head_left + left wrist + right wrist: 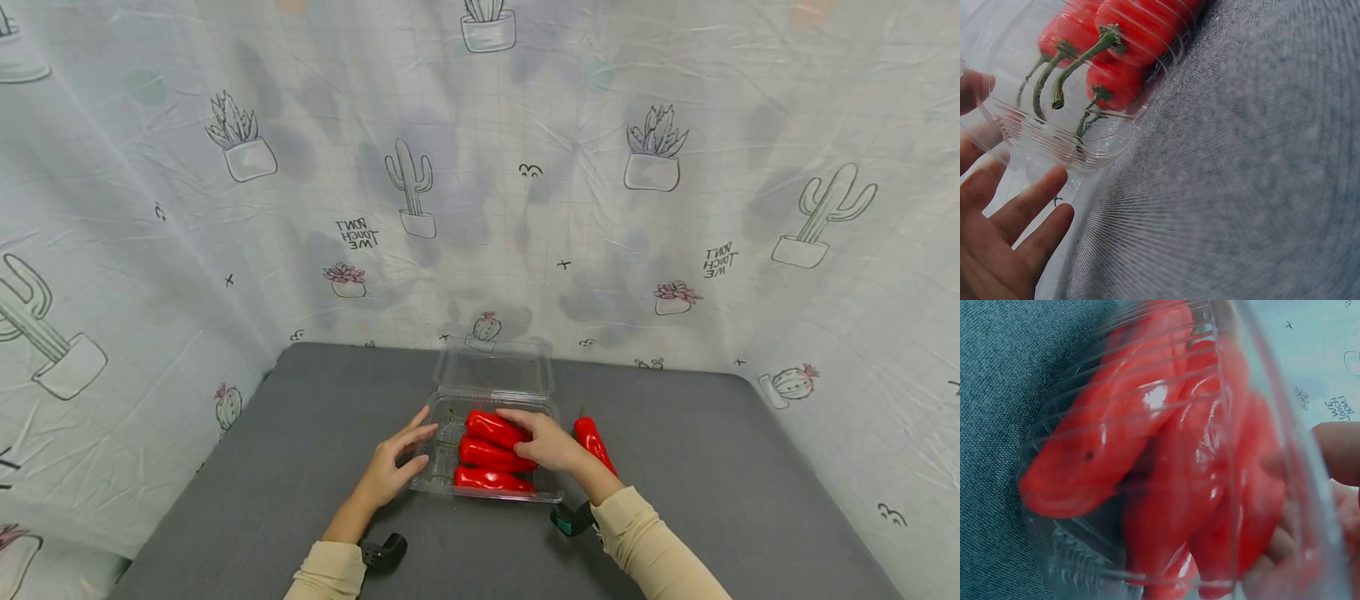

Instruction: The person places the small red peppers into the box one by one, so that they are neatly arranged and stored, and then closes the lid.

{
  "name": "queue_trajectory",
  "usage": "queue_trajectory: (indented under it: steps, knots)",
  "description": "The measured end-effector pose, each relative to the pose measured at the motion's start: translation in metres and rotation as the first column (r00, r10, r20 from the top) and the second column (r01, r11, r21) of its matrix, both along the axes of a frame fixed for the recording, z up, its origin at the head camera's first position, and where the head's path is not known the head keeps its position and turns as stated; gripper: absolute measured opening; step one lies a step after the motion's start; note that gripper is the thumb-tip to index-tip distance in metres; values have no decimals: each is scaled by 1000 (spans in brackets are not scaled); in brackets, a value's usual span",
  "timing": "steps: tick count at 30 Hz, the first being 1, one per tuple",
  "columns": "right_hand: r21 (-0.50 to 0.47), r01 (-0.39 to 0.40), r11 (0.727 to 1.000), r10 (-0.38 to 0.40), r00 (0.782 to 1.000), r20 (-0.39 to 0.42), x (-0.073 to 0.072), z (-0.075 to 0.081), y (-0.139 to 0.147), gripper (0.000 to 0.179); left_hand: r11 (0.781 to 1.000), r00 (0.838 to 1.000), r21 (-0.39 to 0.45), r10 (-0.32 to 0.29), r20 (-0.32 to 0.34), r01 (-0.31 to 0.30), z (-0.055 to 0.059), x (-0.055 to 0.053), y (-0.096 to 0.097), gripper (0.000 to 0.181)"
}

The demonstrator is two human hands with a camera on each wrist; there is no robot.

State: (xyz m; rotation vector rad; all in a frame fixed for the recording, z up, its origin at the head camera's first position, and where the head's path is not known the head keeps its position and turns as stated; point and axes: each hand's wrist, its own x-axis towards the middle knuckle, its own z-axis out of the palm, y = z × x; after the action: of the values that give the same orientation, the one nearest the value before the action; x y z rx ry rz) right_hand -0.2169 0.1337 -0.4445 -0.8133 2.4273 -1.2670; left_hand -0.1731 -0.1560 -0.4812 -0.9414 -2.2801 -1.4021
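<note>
The far red pepper (491, 428) is grasped between the fingers and thumb of the right hand (551, 443), while nothing is held by the left hand (386, 472), whose fingers are spread at the left end of the clear container (551, 497). How firmly the pepper is squeezed cannot be told, as the right wrist view is blurred. It is lodged in the container beyond a middle pepper (486, 455) and a near pepper (486, 479), with the stems pointed left. Neighbours could be rolled out of line if the glossy, crowded skins are rubbed as the hand is raised. The container, apparently light, could be dragged or tipped if its wall is caught, since it is not gripped by the left hand. Stems could be bent by a leftward push. The loose pepper (592, 443), laid on the table (300, 433) beside the right forearm, could be nudged by a sideways sweep.
</note>
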Motion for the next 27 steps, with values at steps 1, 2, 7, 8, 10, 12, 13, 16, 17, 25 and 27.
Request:
queue_trajectory:
  steps: [1, 2, 7, 8, 10, 12, 13, 16, 17, 25, 27]
  knots:
    - [-1, 4, 1000, -4, 1000, 0, 0, 0, 0, 61, 1000, 1000, -3, 2, 1, -2, 0, 0, 0, 41]
    - [0, 9, 1000, -9, 1000, -3, 0, 0, -1, 61, 1000, 1000, -7, 6, -2, -6, 0, 0, 0, 41]
    - [13, 29, 999, -29, 999, -45, -3, -2, -1, 60, 1000, 1000, 1, 16, -22, -16, -11, -6, -2, 42]
    - [15, 34, 999, -33, 998, -58, -3, -3, -1, 60, 1000, 999, 3, 19, -29, -19, -15, -9, -3, 43]
    - [14, 43, 999, -41, 996, -80, -4, -4, -1, 60, 1000, 999, 4, 24, -37, -24, -24, -13, -4, 44]
    - [5, 50, 999, -50, 995, -85, -4, -5, -1, 61, 1000, 999, 2, 28, -39, -28, -31, -17, -5, 45]
    - [-1, 55, 998, -55, 995, -83, -4, -5, -1, 61, 1000, 999, 0, 29, -38, -29, -34, -18, -6, 45]
    - [-16, 71, 997, -72, 995, -71, -3, -6, 0, 61, 1000, 999, 8, 19, -28, -19, -37, -19, -8, 44]
    - [-18, 75, 997, -76, 995, -69, -3, -6, 0, 61, 1000, 1000, 11, 15, -26, -15, -38, -19, -8, 43]
    - [-81, 76, 994, -82, 994, -71, 3, -3, 8, 60, 1000, 999, 11, 10, -43, -9, -37, -18, -7, 44]
    - [-109, 76, 991, -83, 994, -64, 4, -2, 11, 59, 1000, 999, 10, 10, -49, -10, -37, -18, -7, 44]
